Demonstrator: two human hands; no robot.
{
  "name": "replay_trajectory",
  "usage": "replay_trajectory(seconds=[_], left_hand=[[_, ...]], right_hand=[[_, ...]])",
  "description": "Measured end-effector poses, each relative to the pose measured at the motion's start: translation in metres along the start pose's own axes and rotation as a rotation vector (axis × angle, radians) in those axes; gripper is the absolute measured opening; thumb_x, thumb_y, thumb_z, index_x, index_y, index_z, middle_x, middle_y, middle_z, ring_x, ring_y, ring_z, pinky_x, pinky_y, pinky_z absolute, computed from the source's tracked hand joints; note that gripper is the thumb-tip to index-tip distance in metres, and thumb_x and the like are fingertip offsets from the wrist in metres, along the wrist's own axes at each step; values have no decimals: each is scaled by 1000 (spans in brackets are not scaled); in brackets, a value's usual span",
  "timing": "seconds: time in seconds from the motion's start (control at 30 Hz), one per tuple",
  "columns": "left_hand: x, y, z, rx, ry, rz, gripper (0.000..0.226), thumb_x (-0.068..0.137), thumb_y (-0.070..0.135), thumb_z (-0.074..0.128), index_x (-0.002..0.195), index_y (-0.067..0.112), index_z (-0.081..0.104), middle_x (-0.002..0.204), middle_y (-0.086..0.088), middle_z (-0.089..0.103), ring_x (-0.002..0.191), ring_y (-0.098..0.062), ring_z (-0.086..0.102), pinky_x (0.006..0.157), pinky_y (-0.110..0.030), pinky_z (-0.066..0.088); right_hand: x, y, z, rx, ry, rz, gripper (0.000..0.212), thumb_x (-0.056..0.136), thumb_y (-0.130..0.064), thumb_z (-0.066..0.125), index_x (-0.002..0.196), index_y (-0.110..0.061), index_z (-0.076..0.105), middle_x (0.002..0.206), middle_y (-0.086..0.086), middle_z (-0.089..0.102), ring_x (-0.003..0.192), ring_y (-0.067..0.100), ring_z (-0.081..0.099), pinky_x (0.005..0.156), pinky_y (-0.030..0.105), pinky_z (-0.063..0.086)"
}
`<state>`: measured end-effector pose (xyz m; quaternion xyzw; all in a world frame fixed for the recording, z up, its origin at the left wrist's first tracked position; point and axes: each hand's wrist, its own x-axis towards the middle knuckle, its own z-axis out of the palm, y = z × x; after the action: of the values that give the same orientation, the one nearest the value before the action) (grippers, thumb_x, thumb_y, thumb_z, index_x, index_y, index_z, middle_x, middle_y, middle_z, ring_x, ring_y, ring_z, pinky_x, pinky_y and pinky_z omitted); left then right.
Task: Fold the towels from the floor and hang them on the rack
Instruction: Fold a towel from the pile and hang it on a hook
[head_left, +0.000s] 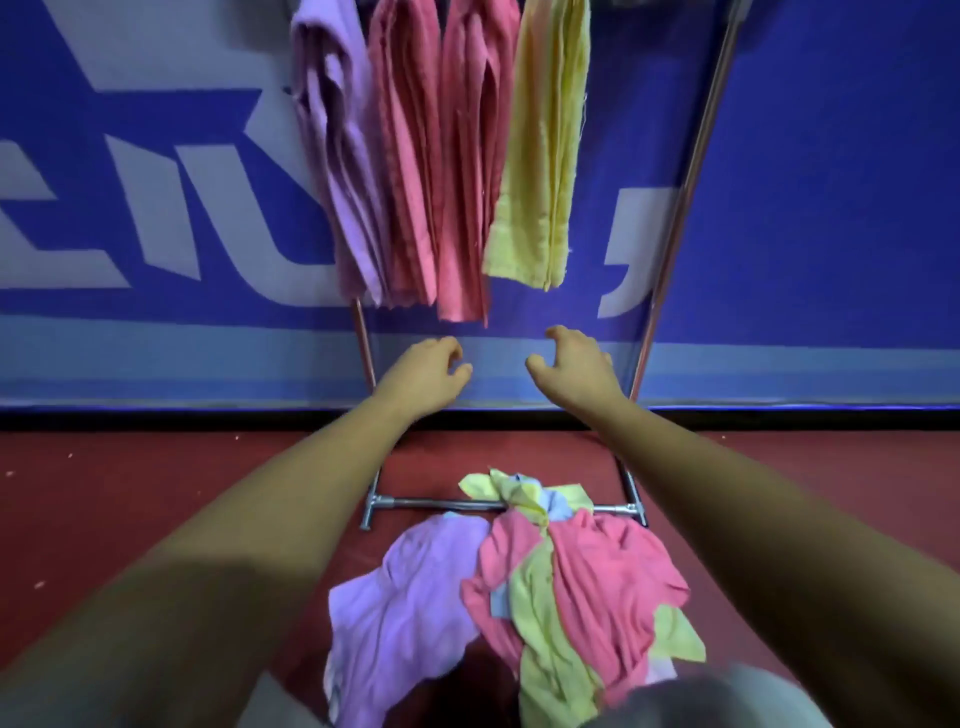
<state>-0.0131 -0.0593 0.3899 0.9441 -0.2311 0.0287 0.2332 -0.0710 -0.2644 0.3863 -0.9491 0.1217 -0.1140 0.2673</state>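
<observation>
Nearest the camera: loose heap of towels on the red floor (130, 493). Left to right in the heap: lilac towel (400, 603), pink towel (613, 582) over yellow-green towel (545, 639), with a further yellow towel (519, 491) draped over the rack's base bar (441, 502).

Left hand (423, 371) and right hand (576, 364) both raised, fingers curled and apart, holding nothing, just below the hung towels.

On the rack, left to right, folded and hanging: lilac hung towel (337, 156), two pink hung towels (405, 171) (467, 182), yellow hung towel (540, 156). Right rack upright (685, 182) bare. Blue banner (831, 208) behind.
</observation>
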Motion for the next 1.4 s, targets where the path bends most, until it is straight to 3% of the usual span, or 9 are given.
replay_trajectory(seconds=[0.47,0.83,0.93,1.03,1.17,1.23,1.3,1.33,1.4], left_hand=[[-56,-117,179,-19,-379,-283,30,84,38,52,98,14,63,99,-9,66,97,-32,60,86,-40,49],[-48,-125,301,-94,-550,-275,34,83,31,47,93,8,70,93,-7,72,94,-25,64,84,-30,43],[-40,-121,334,-36,-653,-275,30,95,32,50,116,14,61,115,0,66,107,-18,61,76,-17,33],[-43,-125,376,-193,-777,-398,61,93,35,60,148,20,38,149,-5,44,132,-22,48,102,-27,38],[-58,-128,411,-284,-850,-462,72,90,34,65,152,21,31,158,-4,31,142,-22,36,113,-29,30],[-65,-127,417,-304,-804,-442,57,90,30,66,141,12,48,145,-11,48,132,-26,47,105,-29,38],[-68,-127,421,-337,-664,-409,17,91,22,64,90,5,63,104,-22,67,99,-36,64,80,-37,46],[-68,-128,422,-372,-592,-424,31,92,20,64,65,13,50,83,-26,64,77,-38,62,68,-40,43],[-60,-125,411,-454,-492,-449,47,93,21,64,57,16,35,69,-28,56,58,-29,47,60,-36,37]], right_hand=[[-50,104,187,7,-306,159,46,90,-28,56,131,-9,56,125,14,61,120,35,55,101,46,43],[-42,190,278,-190,-603,166,39,89,-26,55,123,-5,54,129,16,47,107,41,58,90,45,49],[-37,220,302,-189,-687,134,44,83,-28,55,123,-11,57,134,14,50,110,40,59,92,50,51],[-39,236,320,-216,-768,57,43,79,-21,57,122,-13,61,119,11,58,108,36,60,85,43,53],[-49,238,332,-304,-676,-4,33,89,-22,54,119,-23,67,107,9,60,106,33,55,88,39,43],[-50,237,333,-281,-651,-3,30,89,-24,54,114,-23,70,105,9,63,104,34,55,89,42,44],[-46,233,331,-142,-630,32,27,82,-23,56,102,-20,74,96,12,68,94,35,61,82,43,50],[-41,229,328,-58,-622,63,24,78,-22,57,94,-18,74,89,13,68,88,35,63,76,43,52],[-30,218,318,92,-601,132,16,79,-19,60,87,-15,74,85,12,68,82,31,63,74,37,52]])
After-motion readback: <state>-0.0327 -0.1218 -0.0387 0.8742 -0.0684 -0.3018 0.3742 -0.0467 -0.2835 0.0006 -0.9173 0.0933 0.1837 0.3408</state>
